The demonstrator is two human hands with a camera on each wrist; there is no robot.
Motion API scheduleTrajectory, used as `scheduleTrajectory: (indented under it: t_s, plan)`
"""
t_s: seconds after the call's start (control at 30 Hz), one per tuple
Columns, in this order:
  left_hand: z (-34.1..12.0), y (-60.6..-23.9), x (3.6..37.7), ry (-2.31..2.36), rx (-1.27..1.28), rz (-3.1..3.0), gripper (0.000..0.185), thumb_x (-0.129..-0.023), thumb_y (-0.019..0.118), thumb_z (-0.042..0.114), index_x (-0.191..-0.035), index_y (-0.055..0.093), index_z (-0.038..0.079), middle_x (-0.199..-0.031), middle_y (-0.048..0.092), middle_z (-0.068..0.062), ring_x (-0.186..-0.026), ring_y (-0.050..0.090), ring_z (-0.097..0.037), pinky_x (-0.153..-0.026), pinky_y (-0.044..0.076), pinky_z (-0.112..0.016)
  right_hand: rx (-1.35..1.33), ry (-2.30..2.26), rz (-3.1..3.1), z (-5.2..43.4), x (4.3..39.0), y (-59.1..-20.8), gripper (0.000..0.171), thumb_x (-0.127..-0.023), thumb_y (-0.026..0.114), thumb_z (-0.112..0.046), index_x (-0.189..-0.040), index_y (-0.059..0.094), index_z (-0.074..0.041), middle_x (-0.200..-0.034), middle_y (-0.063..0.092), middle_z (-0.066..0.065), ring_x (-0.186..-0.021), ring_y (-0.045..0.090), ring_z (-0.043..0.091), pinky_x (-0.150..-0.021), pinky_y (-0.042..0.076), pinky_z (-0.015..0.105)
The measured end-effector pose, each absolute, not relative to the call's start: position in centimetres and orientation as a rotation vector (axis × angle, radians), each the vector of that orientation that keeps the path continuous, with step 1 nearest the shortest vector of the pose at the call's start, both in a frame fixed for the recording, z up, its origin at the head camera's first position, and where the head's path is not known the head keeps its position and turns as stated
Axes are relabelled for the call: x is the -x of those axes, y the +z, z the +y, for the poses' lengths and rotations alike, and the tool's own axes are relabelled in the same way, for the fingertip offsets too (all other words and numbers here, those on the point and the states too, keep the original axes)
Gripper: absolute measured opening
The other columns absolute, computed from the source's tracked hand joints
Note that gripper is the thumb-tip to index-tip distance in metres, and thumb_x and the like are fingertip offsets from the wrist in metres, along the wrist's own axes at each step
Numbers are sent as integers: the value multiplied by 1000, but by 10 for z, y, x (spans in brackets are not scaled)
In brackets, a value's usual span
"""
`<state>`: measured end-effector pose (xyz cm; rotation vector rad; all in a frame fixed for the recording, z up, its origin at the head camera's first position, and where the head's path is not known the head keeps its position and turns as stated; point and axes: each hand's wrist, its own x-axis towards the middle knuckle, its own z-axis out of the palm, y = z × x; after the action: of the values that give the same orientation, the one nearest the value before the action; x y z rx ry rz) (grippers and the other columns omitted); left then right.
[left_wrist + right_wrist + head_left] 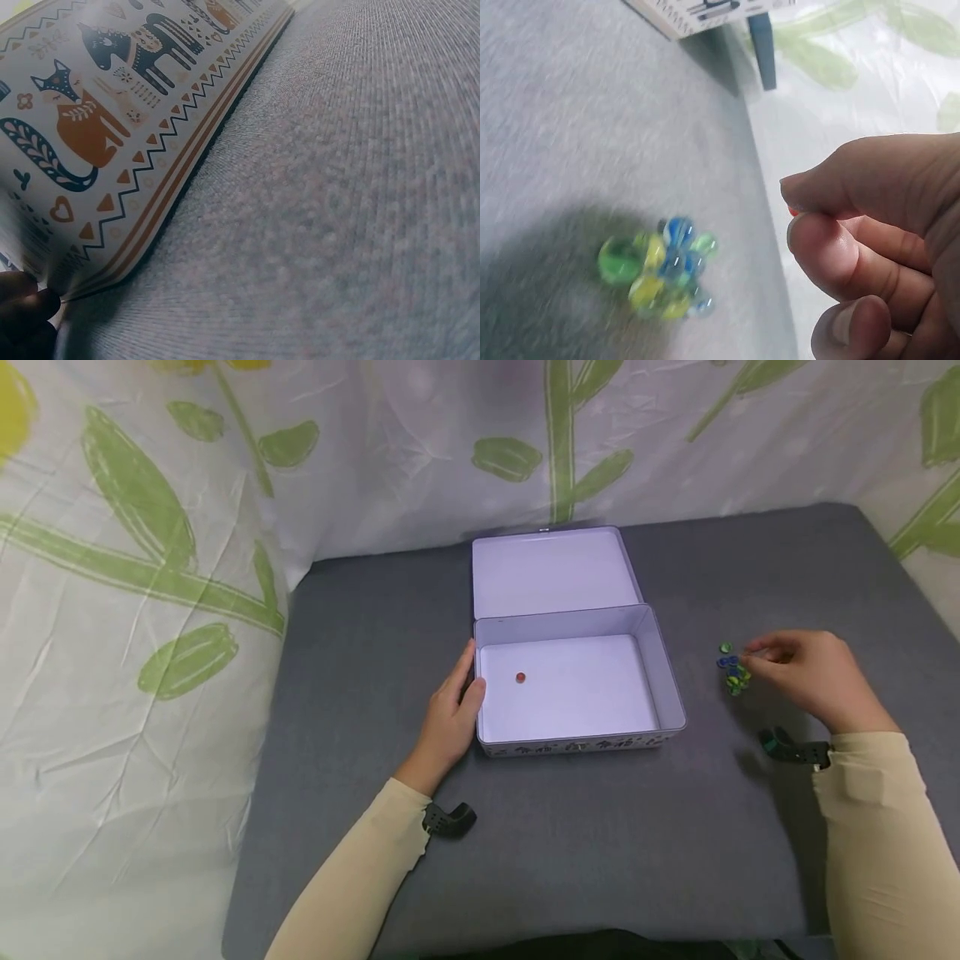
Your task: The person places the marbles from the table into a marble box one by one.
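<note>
I watched the right hand (813, 677) pinch a mostly hidden red object (794, 212) while the left hand (446, 718), fingers extended, touched the box (585, 693).

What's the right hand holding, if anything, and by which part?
The right hand pinches a small reddish thing between thumb and fingertip; mostly hidden, the part gripped cannot be told.

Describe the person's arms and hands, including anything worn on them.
The left sleeve and right sleeve are long, plain and beige. The left hand and right hand are ungloved. The left wrist mount and right wrist mount are black and curved, the right one showing a touch of green.
</note>
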<state>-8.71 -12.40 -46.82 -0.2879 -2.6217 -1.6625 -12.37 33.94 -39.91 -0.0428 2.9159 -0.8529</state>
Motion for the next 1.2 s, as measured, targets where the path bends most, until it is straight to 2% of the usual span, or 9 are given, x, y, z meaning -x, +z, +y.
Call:
scheduleTrajectory:
  t_s: [0.3,0.53,0.97,1.2]
  plan:
    - [-125,-470,87,-1663,292,-2626,61,-112,41,35,-169,23,24,-172,25,8,-158,24,-11,-129,23,-42,96,-878,2901,314,137,-383,41,-101,69,-39,-121,76,-3,-98,77,15,-75,61,7,-64,48,30]
    - [-126,-470,88,-1652,308,-2612,61,-112,43,36,-169,25,25,-172,27,8,-158,26,-10,-128,25,-40,134,-913,2866,289,148,-375,46,-101,68,-42,-125,73,-4,-104,76,17,-83,65,23,-67,51,36]
    - [-126,-469,87,-1644,298,-2618,61,-112,43,36,-169,25,25,-172,28,4,-158,27,-14,-128,25,-45,261,-993,2863,249,163,-362,35,-100,71,-35,-118,77,-6,-98,77,12,-79,63,15,-65,46,24]
    - [-126,-469,87,-1627,299,-2626,61,-111,44,35,-169,27,25,-171,31,4,-157,29,-15,-128,26,-45,317,-982,2831,231,171,-360,32,-99,71,-31,-116,77,-5,-95,76,11,-80,62,22,-65,47,27]
